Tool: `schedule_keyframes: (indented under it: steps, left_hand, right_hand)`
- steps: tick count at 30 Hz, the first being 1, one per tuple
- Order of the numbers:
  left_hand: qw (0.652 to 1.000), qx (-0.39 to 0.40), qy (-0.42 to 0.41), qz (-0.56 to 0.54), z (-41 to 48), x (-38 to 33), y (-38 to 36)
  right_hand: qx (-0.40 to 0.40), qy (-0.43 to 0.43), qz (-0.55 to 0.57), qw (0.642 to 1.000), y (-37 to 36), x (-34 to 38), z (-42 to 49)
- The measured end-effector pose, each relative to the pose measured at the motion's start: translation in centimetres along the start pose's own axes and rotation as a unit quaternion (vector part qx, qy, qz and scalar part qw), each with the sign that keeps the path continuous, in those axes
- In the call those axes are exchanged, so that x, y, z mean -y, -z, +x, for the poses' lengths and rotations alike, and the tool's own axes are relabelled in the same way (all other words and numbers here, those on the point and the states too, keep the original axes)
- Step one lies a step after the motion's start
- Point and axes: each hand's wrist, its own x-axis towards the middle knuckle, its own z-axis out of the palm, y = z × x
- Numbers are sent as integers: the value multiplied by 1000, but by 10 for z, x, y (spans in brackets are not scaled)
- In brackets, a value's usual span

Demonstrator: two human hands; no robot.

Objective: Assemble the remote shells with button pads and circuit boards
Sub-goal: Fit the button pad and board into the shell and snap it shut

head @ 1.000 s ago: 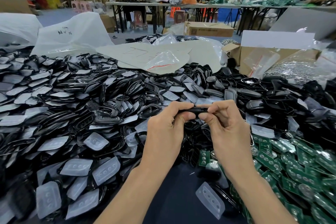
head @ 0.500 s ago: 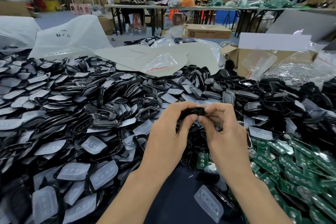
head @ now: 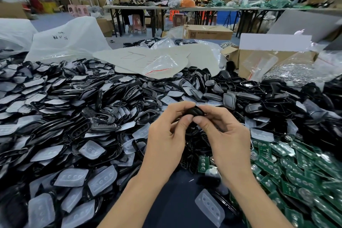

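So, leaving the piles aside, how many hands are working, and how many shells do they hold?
Hands: 2, the left hand and the right hand
Held black shell, pinched by both: 1
Total: 3

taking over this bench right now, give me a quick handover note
Left hand and right hand both pinch one black remote shell between their fingertips.
Loose shells cover the table ahead and left; clear button pads lie front left; green circuit boards front right.
Done: unclear, fingers hide the held shell's inside.
Left: finish it, then work through the loose parts.
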Motion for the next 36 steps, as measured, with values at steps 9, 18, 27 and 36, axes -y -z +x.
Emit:
schedule_keyframes:
  steps: [9, 18, 27, 36]
  left_hand:
    - [996, -47, 40, -59, -2, 1, -5]
    - [995, -61, 35, -65, -5, 3, -9]
    - [994, -69, 56, -68, -2, 0, -8]
    - [994, -38, 90, -54, 0, 0, -7]
  right_hand:
    - [-18, 4, 23, 1000, -5, 2, -5]
    - [-44, 34, -14, 998, -8, 1, -7]
    - [-30, -23, 29, 999, -10, 0, -6]
    - [-8, -57, 12, 998, -2, -1, 1]
